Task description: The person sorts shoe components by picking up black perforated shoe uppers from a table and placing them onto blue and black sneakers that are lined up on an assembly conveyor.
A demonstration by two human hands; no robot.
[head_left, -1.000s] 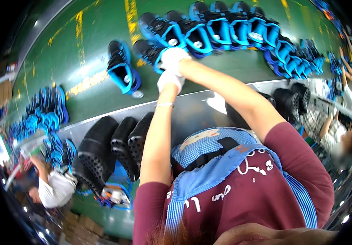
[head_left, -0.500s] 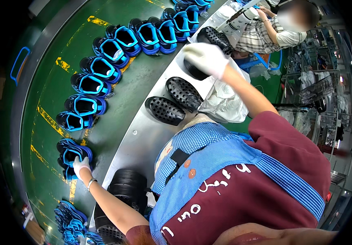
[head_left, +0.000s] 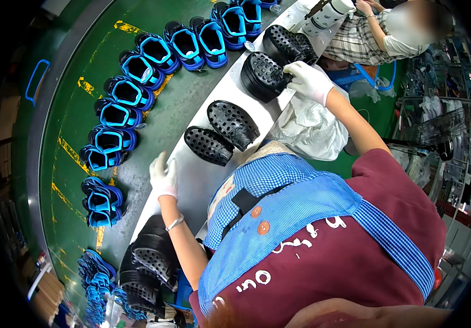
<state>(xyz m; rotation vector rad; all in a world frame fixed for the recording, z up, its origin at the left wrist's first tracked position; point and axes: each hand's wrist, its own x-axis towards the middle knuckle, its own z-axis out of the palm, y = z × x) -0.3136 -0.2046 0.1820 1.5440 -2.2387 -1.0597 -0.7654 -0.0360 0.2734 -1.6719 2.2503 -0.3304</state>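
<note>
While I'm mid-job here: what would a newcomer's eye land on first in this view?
Most striking is the curving row of black-and-blue shoes on the green surface at left. Next come two black, hole-patterned pieces lying side by side on the metal ledge. The white-gloved right hand is at a similar black stack farther up the ledge, while the left hand is open, fingers spread.

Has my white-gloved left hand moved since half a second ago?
Yes: the white-gloved left hand has moved rightward, off the blue-and-black shoes toward the straight silver metal ledge.
</note>
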